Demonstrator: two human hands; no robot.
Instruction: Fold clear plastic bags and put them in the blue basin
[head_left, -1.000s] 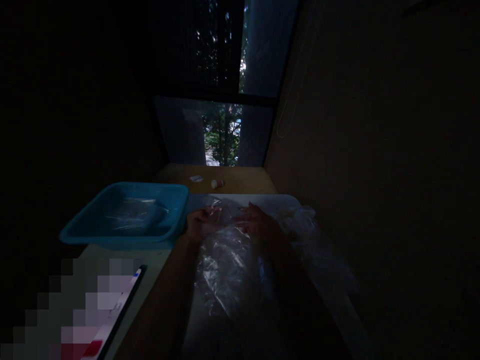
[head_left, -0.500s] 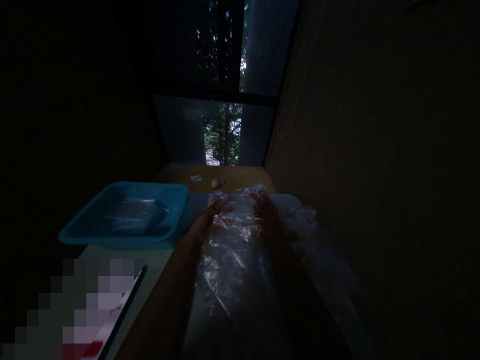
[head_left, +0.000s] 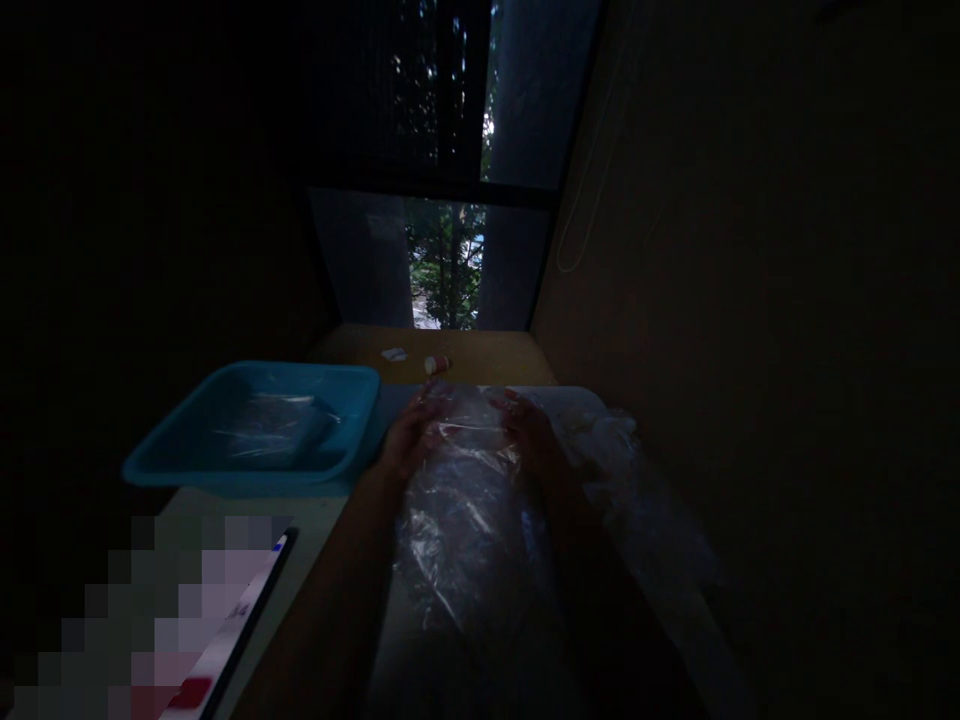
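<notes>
A clear, shiny plastic bag point(head_left: 465, 510) lies stretched lengthwise on the table in front of me, its surface creased and catching the light. My left hand point(head_left: 411, 432) grips the far left edge of the bag, fingers bent over the film. On the opposite edge, my right hand point(head_left: 529, 428) holds the plastic with its fingers curled inward. The film between both hands looks fairly flat. Dim light hides the fingertips in part, and whether anything lies inside the bag I cannot tell.
A blue plastic tray point(head_left: 352, 460) at left holds a clear-wrapped packet point(head_left: 274, 425). Crumpled clear plastic point(head_left: 637, 480) lies at right. Beyond, a small reddish-and-white cylinder point(head_left: 436, 365) and a white scrap point(head_left: 394, 355) rest on a wooden ledge below the window. A dark-edged, partly blurred-out flat object point(head_left: 240, 620) is at lower left.
The far end of the bag, bunched up before, is now lower and smoother between my hands. Both hands have shifted slightly and their fingers have changed position on the film.
</notes>
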